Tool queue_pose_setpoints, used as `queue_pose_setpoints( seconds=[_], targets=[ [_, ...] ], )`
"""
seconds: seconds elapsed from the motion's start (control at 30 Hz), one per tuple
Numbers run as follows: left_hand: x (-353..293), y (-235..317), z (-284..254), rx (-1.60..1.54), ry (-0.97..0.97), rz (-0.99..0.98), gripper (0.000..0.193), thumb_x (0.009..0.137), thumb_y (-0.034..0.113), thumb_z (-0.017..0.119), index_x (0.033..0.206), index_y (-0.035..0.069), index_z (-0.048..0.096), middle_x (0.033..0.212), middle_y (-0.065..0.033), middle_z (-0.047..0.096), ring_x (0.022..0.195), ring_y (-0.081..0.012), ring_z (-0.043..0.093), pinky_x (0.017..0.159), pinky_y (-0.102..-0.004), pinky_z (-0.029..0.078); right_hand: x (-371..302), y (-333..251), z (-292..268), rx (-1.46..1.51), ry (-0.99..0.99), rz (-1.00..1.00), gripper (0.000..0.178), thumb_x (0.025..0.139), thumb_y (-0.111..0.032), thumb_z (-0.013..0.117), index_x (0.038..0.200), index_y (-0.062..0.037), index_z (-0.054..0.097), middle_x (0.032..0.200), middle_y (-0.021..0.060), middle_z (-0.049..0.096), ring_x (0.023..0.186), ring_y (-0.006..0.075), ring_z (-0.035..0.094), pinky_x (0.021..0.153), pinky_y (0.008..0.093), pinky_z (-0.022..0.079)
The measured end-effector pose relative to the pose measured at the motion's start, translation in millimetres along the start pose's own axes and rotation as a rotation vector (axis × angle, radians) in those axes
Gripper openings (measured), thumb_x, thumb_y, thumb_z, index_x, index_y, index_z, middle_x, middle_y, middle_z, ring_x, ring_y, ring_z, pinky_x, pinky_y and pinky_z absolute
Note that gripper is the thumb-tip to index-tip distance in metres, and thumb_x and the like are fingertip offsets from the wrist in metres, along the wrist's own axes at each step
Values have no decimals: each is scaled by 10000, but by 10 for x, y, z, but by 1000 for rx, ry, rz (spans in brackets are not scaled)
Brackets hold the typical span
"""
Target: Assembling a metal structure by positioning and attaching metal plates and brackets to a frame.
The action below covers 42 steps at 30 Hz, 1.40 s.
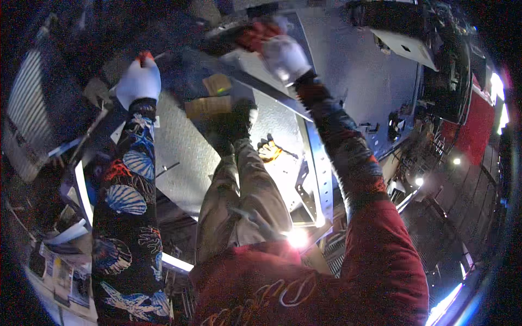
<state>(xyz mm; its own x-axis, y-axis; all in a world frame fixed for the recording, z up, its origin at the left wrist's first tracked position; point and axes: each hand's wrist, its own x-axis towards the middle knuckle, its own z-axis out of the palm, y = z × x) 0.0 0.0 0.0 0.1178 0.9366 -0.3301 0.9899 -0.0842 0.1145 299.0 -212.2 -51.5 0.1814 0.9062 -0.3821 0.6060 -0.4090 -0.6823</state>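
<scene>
My left hand [138, 84], in a white glove with red fingertips, reaches out at the upper left. Its fingers are curled closed by a dark area, and what they hold, if anything, is too dark to make out. My right hand [280, 51], in a white and red glove, is at the top centre, smeared by motion. Its fingers point left toward a dark, blurred shape [224, 37]; whether they grip it does not show. Below the hands, brown cardboard-like pieces [209, 106] lie near my feet, and an orange and black glove [269, 150] rests on the lit metal floor.
A metal frame bar with holes [324, 187] runs along the right of my legs, beside a bright lamp [298, 237]. A large grey panel [364, 65] stands farther right. Cluttered parts [416, 157] and a red panel [472, 127] lie beyond it.
</scene>
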Motion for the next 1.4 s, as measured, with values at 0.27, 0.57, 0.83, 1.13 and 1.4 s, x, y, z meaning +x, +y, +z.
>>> queue_pose_setpoints(
  seconds=[0.27, 0.57, 0.83, 1.13, 1.4],
  targets=[
    [118, -212, 33, 17, 56, -16, 559, 926, 581, 384, 1075, 138, 691, 1084, -208, 669, 996, -411, 644, 858, -520, 502, 123, -516, 183, -430, 302, -274, 206, 840, -165, 599, 1025, -132, 685, 1071, 69, 690, 1040, 273, 638, 951, 389, 487],
    [61, -284, -127, 76, 66, -17, 603, 935, 585, 355, 1127, 111, 675, 1151, -196, 655, 1063, -392, 626, 904, -507, 487, 62, -509, -337, -831, 294, -553, 477, 818, -163, 669, 1291, -144, 607, 1342, 144, 579, 1282, 201, 527, 1135, 381, 342],
    [61, -258, -70, 85, 87, -28, 579, 938, 580, 361, 1153, 137, 667, 1161, -186, 652, 1062, -385, 628, 898, -501, 491, 85, 473, -123, 260, 34, 10, 266, 875, -62, 589, 1114, -119, 691, 1186, 128, 661, 1113, 266, 626, 944, 335, 503],
    [128, -266, 90, 81, 106, -25, 512, 916, 558, 399, 1139, 199, 688, 1134, -151, 675, 1075, -381, 628, 923, -475, 488, 280, -668, 24, -568, 371, -503, 356, 870, -135, 561, 1217, -164, 639, 1235, 68, 639, 1177, 247, 571, 995, 370, 448],
    [-22, -25, -104, -17, 274, 68, 466, 931, 422, 429, 859, 71, 726, 861, -208, 685, 842, -418, 656, 777, -512, 506, 17, -530, -243, -538, 506, -475, 438, 817, 1, 522, 1213, -122, 664, 1284, 79, 628, 1290, 278, 515, 1110, 397, 373]
  ],
)
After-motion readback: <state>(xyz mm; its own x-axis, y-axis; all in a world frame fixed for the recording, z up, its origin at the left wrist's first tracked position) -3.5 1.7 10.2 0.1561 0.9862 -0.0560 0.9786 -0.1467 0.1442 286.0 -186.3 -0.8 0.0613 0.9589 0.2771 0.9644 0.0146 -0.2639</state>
